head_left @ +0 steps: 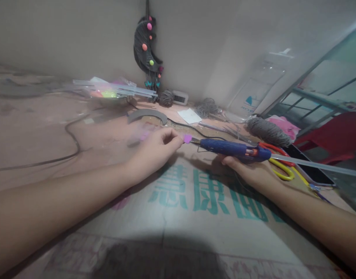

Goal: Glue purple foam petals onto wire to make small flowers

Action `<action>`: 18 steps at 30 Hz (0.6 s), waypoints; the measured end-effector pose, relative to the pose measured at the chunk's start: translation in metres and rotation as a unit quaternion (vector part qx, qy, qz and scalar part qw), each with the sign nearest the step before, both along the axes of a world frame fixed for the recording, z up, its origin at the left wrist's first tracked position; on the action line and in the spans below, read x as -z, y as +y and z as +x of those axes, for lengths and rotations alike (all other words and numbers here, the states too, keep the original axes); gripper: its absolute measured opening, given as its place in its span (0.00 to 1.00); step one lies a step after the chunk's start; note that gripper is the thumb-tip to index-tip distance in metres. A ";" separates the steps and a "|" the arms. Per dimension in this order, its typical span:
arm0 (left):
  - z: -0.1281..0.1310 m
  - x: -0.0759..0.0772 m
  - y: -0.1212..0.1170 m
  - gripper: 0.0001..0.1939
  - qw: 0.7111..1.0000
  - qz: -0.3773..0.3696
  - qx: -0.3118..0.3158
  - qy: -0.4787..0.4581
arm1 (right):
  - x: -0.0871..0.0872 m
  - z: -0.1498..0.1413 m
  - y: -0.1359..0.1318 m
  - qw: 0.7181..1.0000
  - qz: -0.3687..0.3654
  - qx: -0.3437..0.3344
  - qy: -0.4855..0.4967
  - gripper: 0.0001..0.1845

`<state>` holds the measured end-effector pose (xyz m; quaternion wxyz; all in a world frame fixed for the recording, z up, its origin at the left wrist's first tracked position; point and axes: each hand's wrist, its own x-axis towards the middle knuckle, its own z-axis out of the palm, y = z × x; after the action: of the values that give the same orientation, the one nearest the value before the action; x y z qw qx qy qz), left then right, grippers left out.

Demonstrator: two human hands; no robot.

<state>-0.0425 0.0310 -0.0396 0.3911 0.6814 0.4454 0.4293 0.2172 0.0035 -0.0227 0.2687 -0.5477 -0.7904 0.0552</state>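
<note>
My left hand [159, 149] pinches a small purple piece [187, 138] between thumb and fingertips, near the centre of the view. A blue hot glue gun [224, 148] lies in my right hand [243, 166], which is closed around its underside. The gun's nozzle points left and meets or nearly meets the purple piece. Out of its back end sticks a long clear glue stick [317, 164]. Behind my left hand lies a grey curved piece [147, 114]. My right fingers are partly hidden under the gun.
Scissors with red and yellow handles [282, 170] and a phone [311, 166] lie at the right. Grey yarn [268, 131], a plastic bottle [255, 87] and a bag with glue sticks [111, 90] stand farther back. A decorated dark crescent [146, 46] hangs by the wall. A black cord [76, 143] crosses the left.
</note>
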 end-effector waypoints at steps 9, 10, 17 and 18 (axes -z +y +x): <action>0.000 -0.001 -0.002 0.12 1.000 -0.002 -0.008 0.003 | 0.004 -0.001 0.000 0.998 -0.027 -0.033 0.041 0.15; 0.001 -0.002 -0.002 0.12 1.000 -0.002 -0.008 0.004 | 0.005 0.000 0.000 0.999 -0.020 -0.021 0.035 0.15; 0.000 -0.005 -0.004 0.12 1.000 -0.003 -0.006 0.010 | 0.006 0.001 0.000 0.999 -0.016 -0.005 0.035 0.15; 0.000 -0.005 -0.004 0.12 1.000 -0.005 -0.007 0.009 | 0.005 0.001 0.000 0.999 -0.019 -0.007 0.030 0.14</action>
<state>-0.0420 0.0273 -0.0349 0.3878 0.6801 0.4555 0.4239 0.2180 0.0035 -0.0280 0.2816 -0.5451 -0.7847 0.0889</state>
